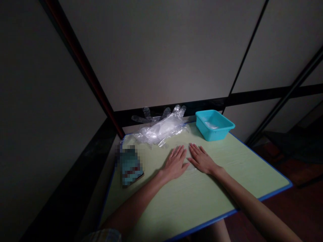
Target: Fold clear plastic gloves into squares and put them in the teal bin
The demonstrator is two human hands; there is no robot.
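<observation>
My left hand point(175, 164) lies flat, palm down, on the pale green table point(202, 198), fingers stretched out and holding nothing. Right beside it my right hand point(202, 159) rests flat in the same way, fingers pointing away from me. The two thumbs nearly touch. A thin clear sheet seems to lie under the hands, too faint to be sure. Beyond the fingertips lies a heap of clear plastic gloves point(161, 127) at the table's far edge. A teal plastic tub point(214, 124) stands at the far right corner, with something pale inside.
A blurred teal and dark flat object point(130, 165) lies near the table's left edge. The table has a blue rim and stands against grey wall panels with dark frames. A dark red floor shows on the right.
</observation>
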